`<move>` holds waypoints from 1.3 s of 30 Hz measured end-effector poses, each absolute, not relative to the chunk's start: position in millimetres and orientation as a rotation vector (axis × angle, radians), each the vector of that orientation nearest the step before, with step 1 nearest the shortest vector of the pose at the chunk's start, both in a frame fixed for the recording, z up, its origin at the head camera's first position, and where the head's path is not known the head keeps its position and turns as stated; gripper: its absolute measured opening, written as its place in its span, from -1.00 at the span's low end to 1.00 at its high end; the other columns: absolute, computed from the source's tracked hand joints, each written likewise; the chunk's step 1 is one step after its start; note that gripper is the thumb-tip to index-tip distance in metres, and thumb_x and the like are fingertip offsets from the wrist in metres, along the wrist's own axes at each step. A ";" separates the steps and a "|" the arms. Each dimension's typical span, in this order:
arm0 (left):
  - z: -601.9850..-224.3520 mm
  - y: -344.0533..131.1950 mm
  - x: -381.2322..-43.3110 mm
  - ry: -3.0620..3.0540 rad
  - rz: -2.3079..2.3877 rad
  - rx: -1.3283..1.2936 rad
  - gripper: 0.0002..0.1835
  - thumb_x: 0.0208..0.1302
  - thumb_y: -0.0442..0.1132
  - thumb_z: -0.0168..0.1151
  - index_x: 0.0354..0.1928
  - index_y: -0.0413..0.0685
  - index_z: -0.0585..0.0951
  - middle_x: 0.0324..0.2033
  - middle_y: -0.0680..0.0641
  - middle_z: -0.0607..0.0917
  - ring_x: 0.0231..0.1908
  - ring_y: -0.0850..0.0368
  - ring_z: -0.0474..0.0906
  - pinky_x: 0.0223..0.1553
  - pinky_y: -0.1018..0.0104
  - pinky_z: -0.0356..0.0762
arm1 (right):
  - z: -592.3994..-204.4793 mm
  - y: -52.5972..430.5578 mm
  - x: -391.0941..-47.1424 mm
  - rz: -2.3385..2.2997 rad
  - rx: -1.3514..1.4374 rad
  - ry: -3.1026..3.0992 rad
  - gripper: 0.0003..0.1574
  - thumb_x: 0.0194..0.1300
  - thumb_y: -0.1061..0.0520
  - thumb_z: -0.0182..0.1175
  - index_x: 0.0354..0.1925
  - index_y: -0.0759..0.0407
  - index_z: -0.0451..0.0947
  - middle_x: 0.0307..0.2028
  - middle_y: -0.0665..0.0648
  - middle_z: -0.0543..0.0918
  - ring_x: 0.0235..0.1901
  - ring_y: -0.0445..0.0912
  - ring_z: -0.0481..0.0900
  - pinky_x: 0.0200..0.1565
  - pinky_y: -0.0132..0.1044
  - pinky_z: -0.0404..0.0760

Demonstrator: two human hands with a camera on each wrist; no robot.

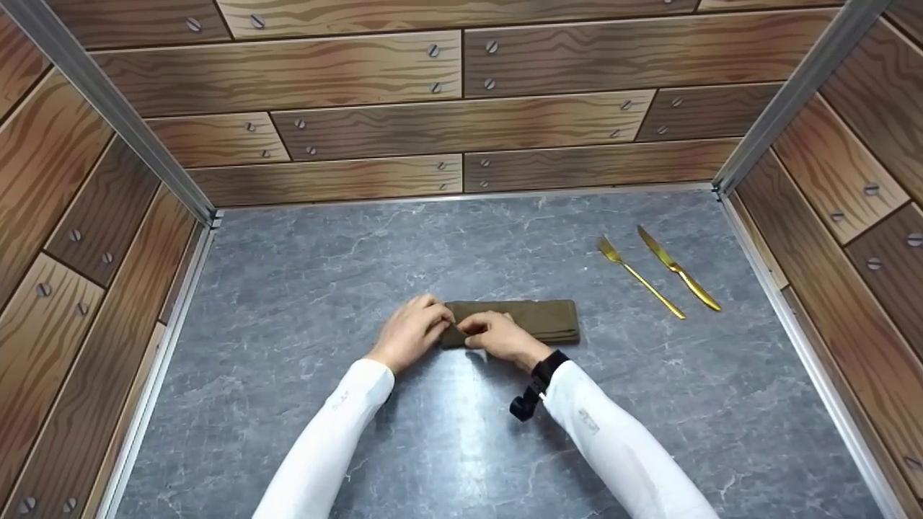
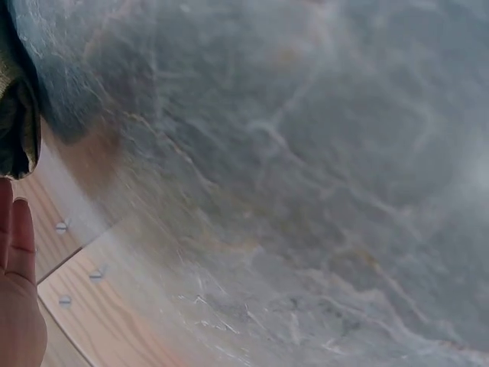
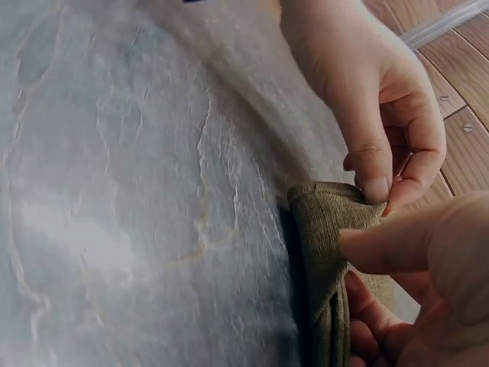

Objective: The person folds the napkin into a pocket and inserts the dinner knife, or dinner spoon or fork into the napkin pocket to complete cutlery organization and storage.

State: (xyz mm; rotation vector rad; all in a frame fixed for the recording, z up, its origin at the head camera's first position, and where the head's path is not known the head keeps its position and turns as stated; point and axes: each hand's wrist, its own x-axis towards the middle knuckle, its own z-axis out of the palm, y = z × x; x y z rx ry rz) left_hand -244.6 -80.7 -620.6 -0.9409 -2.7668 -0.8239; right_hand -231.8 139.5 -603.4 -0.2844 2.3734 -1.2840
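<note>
An olive-brown cloth napkin, folded into a layered strip, lies flat on the grey marbled table. At its left end my left hand pinches the cloth between thumb and fingers. My right hand holds a fold of the same end close beside it. The right wrist view shows the left thumb and fingertips on one corner of the napkin, with the right thumb over the top layer and right fingers under it. Only the edge of the napkin shows in the left wrist view.
To the right lie a gold fork and a gold knife, side by side and slanted. Wood-patterned walls enclose the table at the back and both sides, with metal strips along the edges. A black strap circles the right wrist.
</note>
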 end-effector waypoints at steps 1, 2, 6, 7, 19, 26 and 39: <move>-620.3 -80.5 -244.6 -2.773 -0.821 -0.938 -0.90 0.42 -0.19 0.32 -0.09 0.09 0.71 -0.06 0.04 0.65 0.02 0.05 0.57 0.08 0.08 0.54 | -603.6 139.0 -232.3 -1.310 -0.273 2.365 -0.65 0.26 0.27 0.33 0.02 0.12 0.76 0.01 0.08 0.68 0.19 0.12 0.34 0.33 0.09 0.16; -620.2 -80.1 -244.7 -2.773 -0.817 -0.937 -0.90 0.42 -0.19 0.31 -0.09 0.09 0.71 -0.06 0.04 0.65 0.02 0.05 0.57 0.08 0.08 0.54 | -603.5 138.5 -232.7 -1.325 -0.259 2.358 -0.66 0.25 0.27 0.34 0.01 0.13 0.77 0.01 0.08 0.69 0.20 0.12 0.34 0.35 0.10 0.14; -619.5 -78.3 -244.7 -2.772 -0.790 -0.944 -0.91 0.44 -0.17 0.30 -0.09 0.08 0.71 -0.07 0.05 0.65 0.01 0.06 0.57 0.08 0.10 0.54 | -602.8 135.2 -234.2 -1.283 -0.251 2.375 -0.65 0.22 0.27 0.36 -0.01 0.10 0.79 0.04 0.09 0.70 0.19 0.16 0.33 0.35 0.14 0.13; -619.4 -77.7 -244.6 -2.768 -0.788 -0.948 -0.91 0.44 -0.18 0.30 -0.09 0.08 0.71 -0.08 0.05 0.65 0.00 0.06 0.57 0.07 0.10 0.54 | -602.5 134.0 -234.5 -1.249 -0.255 2.394 -0.65 0.21 0.25 0.37 -0.01 0.08 0.80 0.05 0.09 0.70 0.17 0.15 0.34 0.32 0.14 0.14; -618.7 -76.1 -248.4 -2.798 -0.751 -1.009 -0.93 0.46 -0.21 0.27 -0.10 0.07 0.69 0.03 0.06 0.66 0.05 0.06 0.53 0.10 0.10 0.52 | -606.4 134.9 -232.7 -1.138 -0.296 2.510 -0.70 0.20 0.14 0.41 -0.06 0.06 0.79 -0.11 0.04 0.64 0.01 0.08 0.38 0.13 0.09 0.27; -619.5 -76.0 -251.2 -2.897 -0.632 -1.002 -0.84 0.50 -0.14 0.22 0.00 0.07 0.69 0.07 0.05 0.66 0.10 0.04 0.50 0.17 0.07 0.48 | -611.9 137.1 -227.0 -1.090 -0.375 2.641 -0.76 0.17 0.04 0.47 -0.23 0.06 0.66 -0.26 -0.01 0.53 -0.12 0.02 0.40 0.00 -0.01 0.34; -620.7 -66.4 -257.2 -2.930 -0.367 -0.992 -0.84 0.50 -0.10 0.21 -0.15 0.01 0.70 -0.01 0.00 0.64 -0.02 0.00 0.54 0.03 0.10 0.55 | -618.3 130.8 -219.0 -0.917 -0.469 2.862 -0.70 0.23 0.03 0.44 -0.50 0.05 0.52 -0.39 0.00 0.38 -0.26 0.00 0.34 -0.15 -0.10 0.39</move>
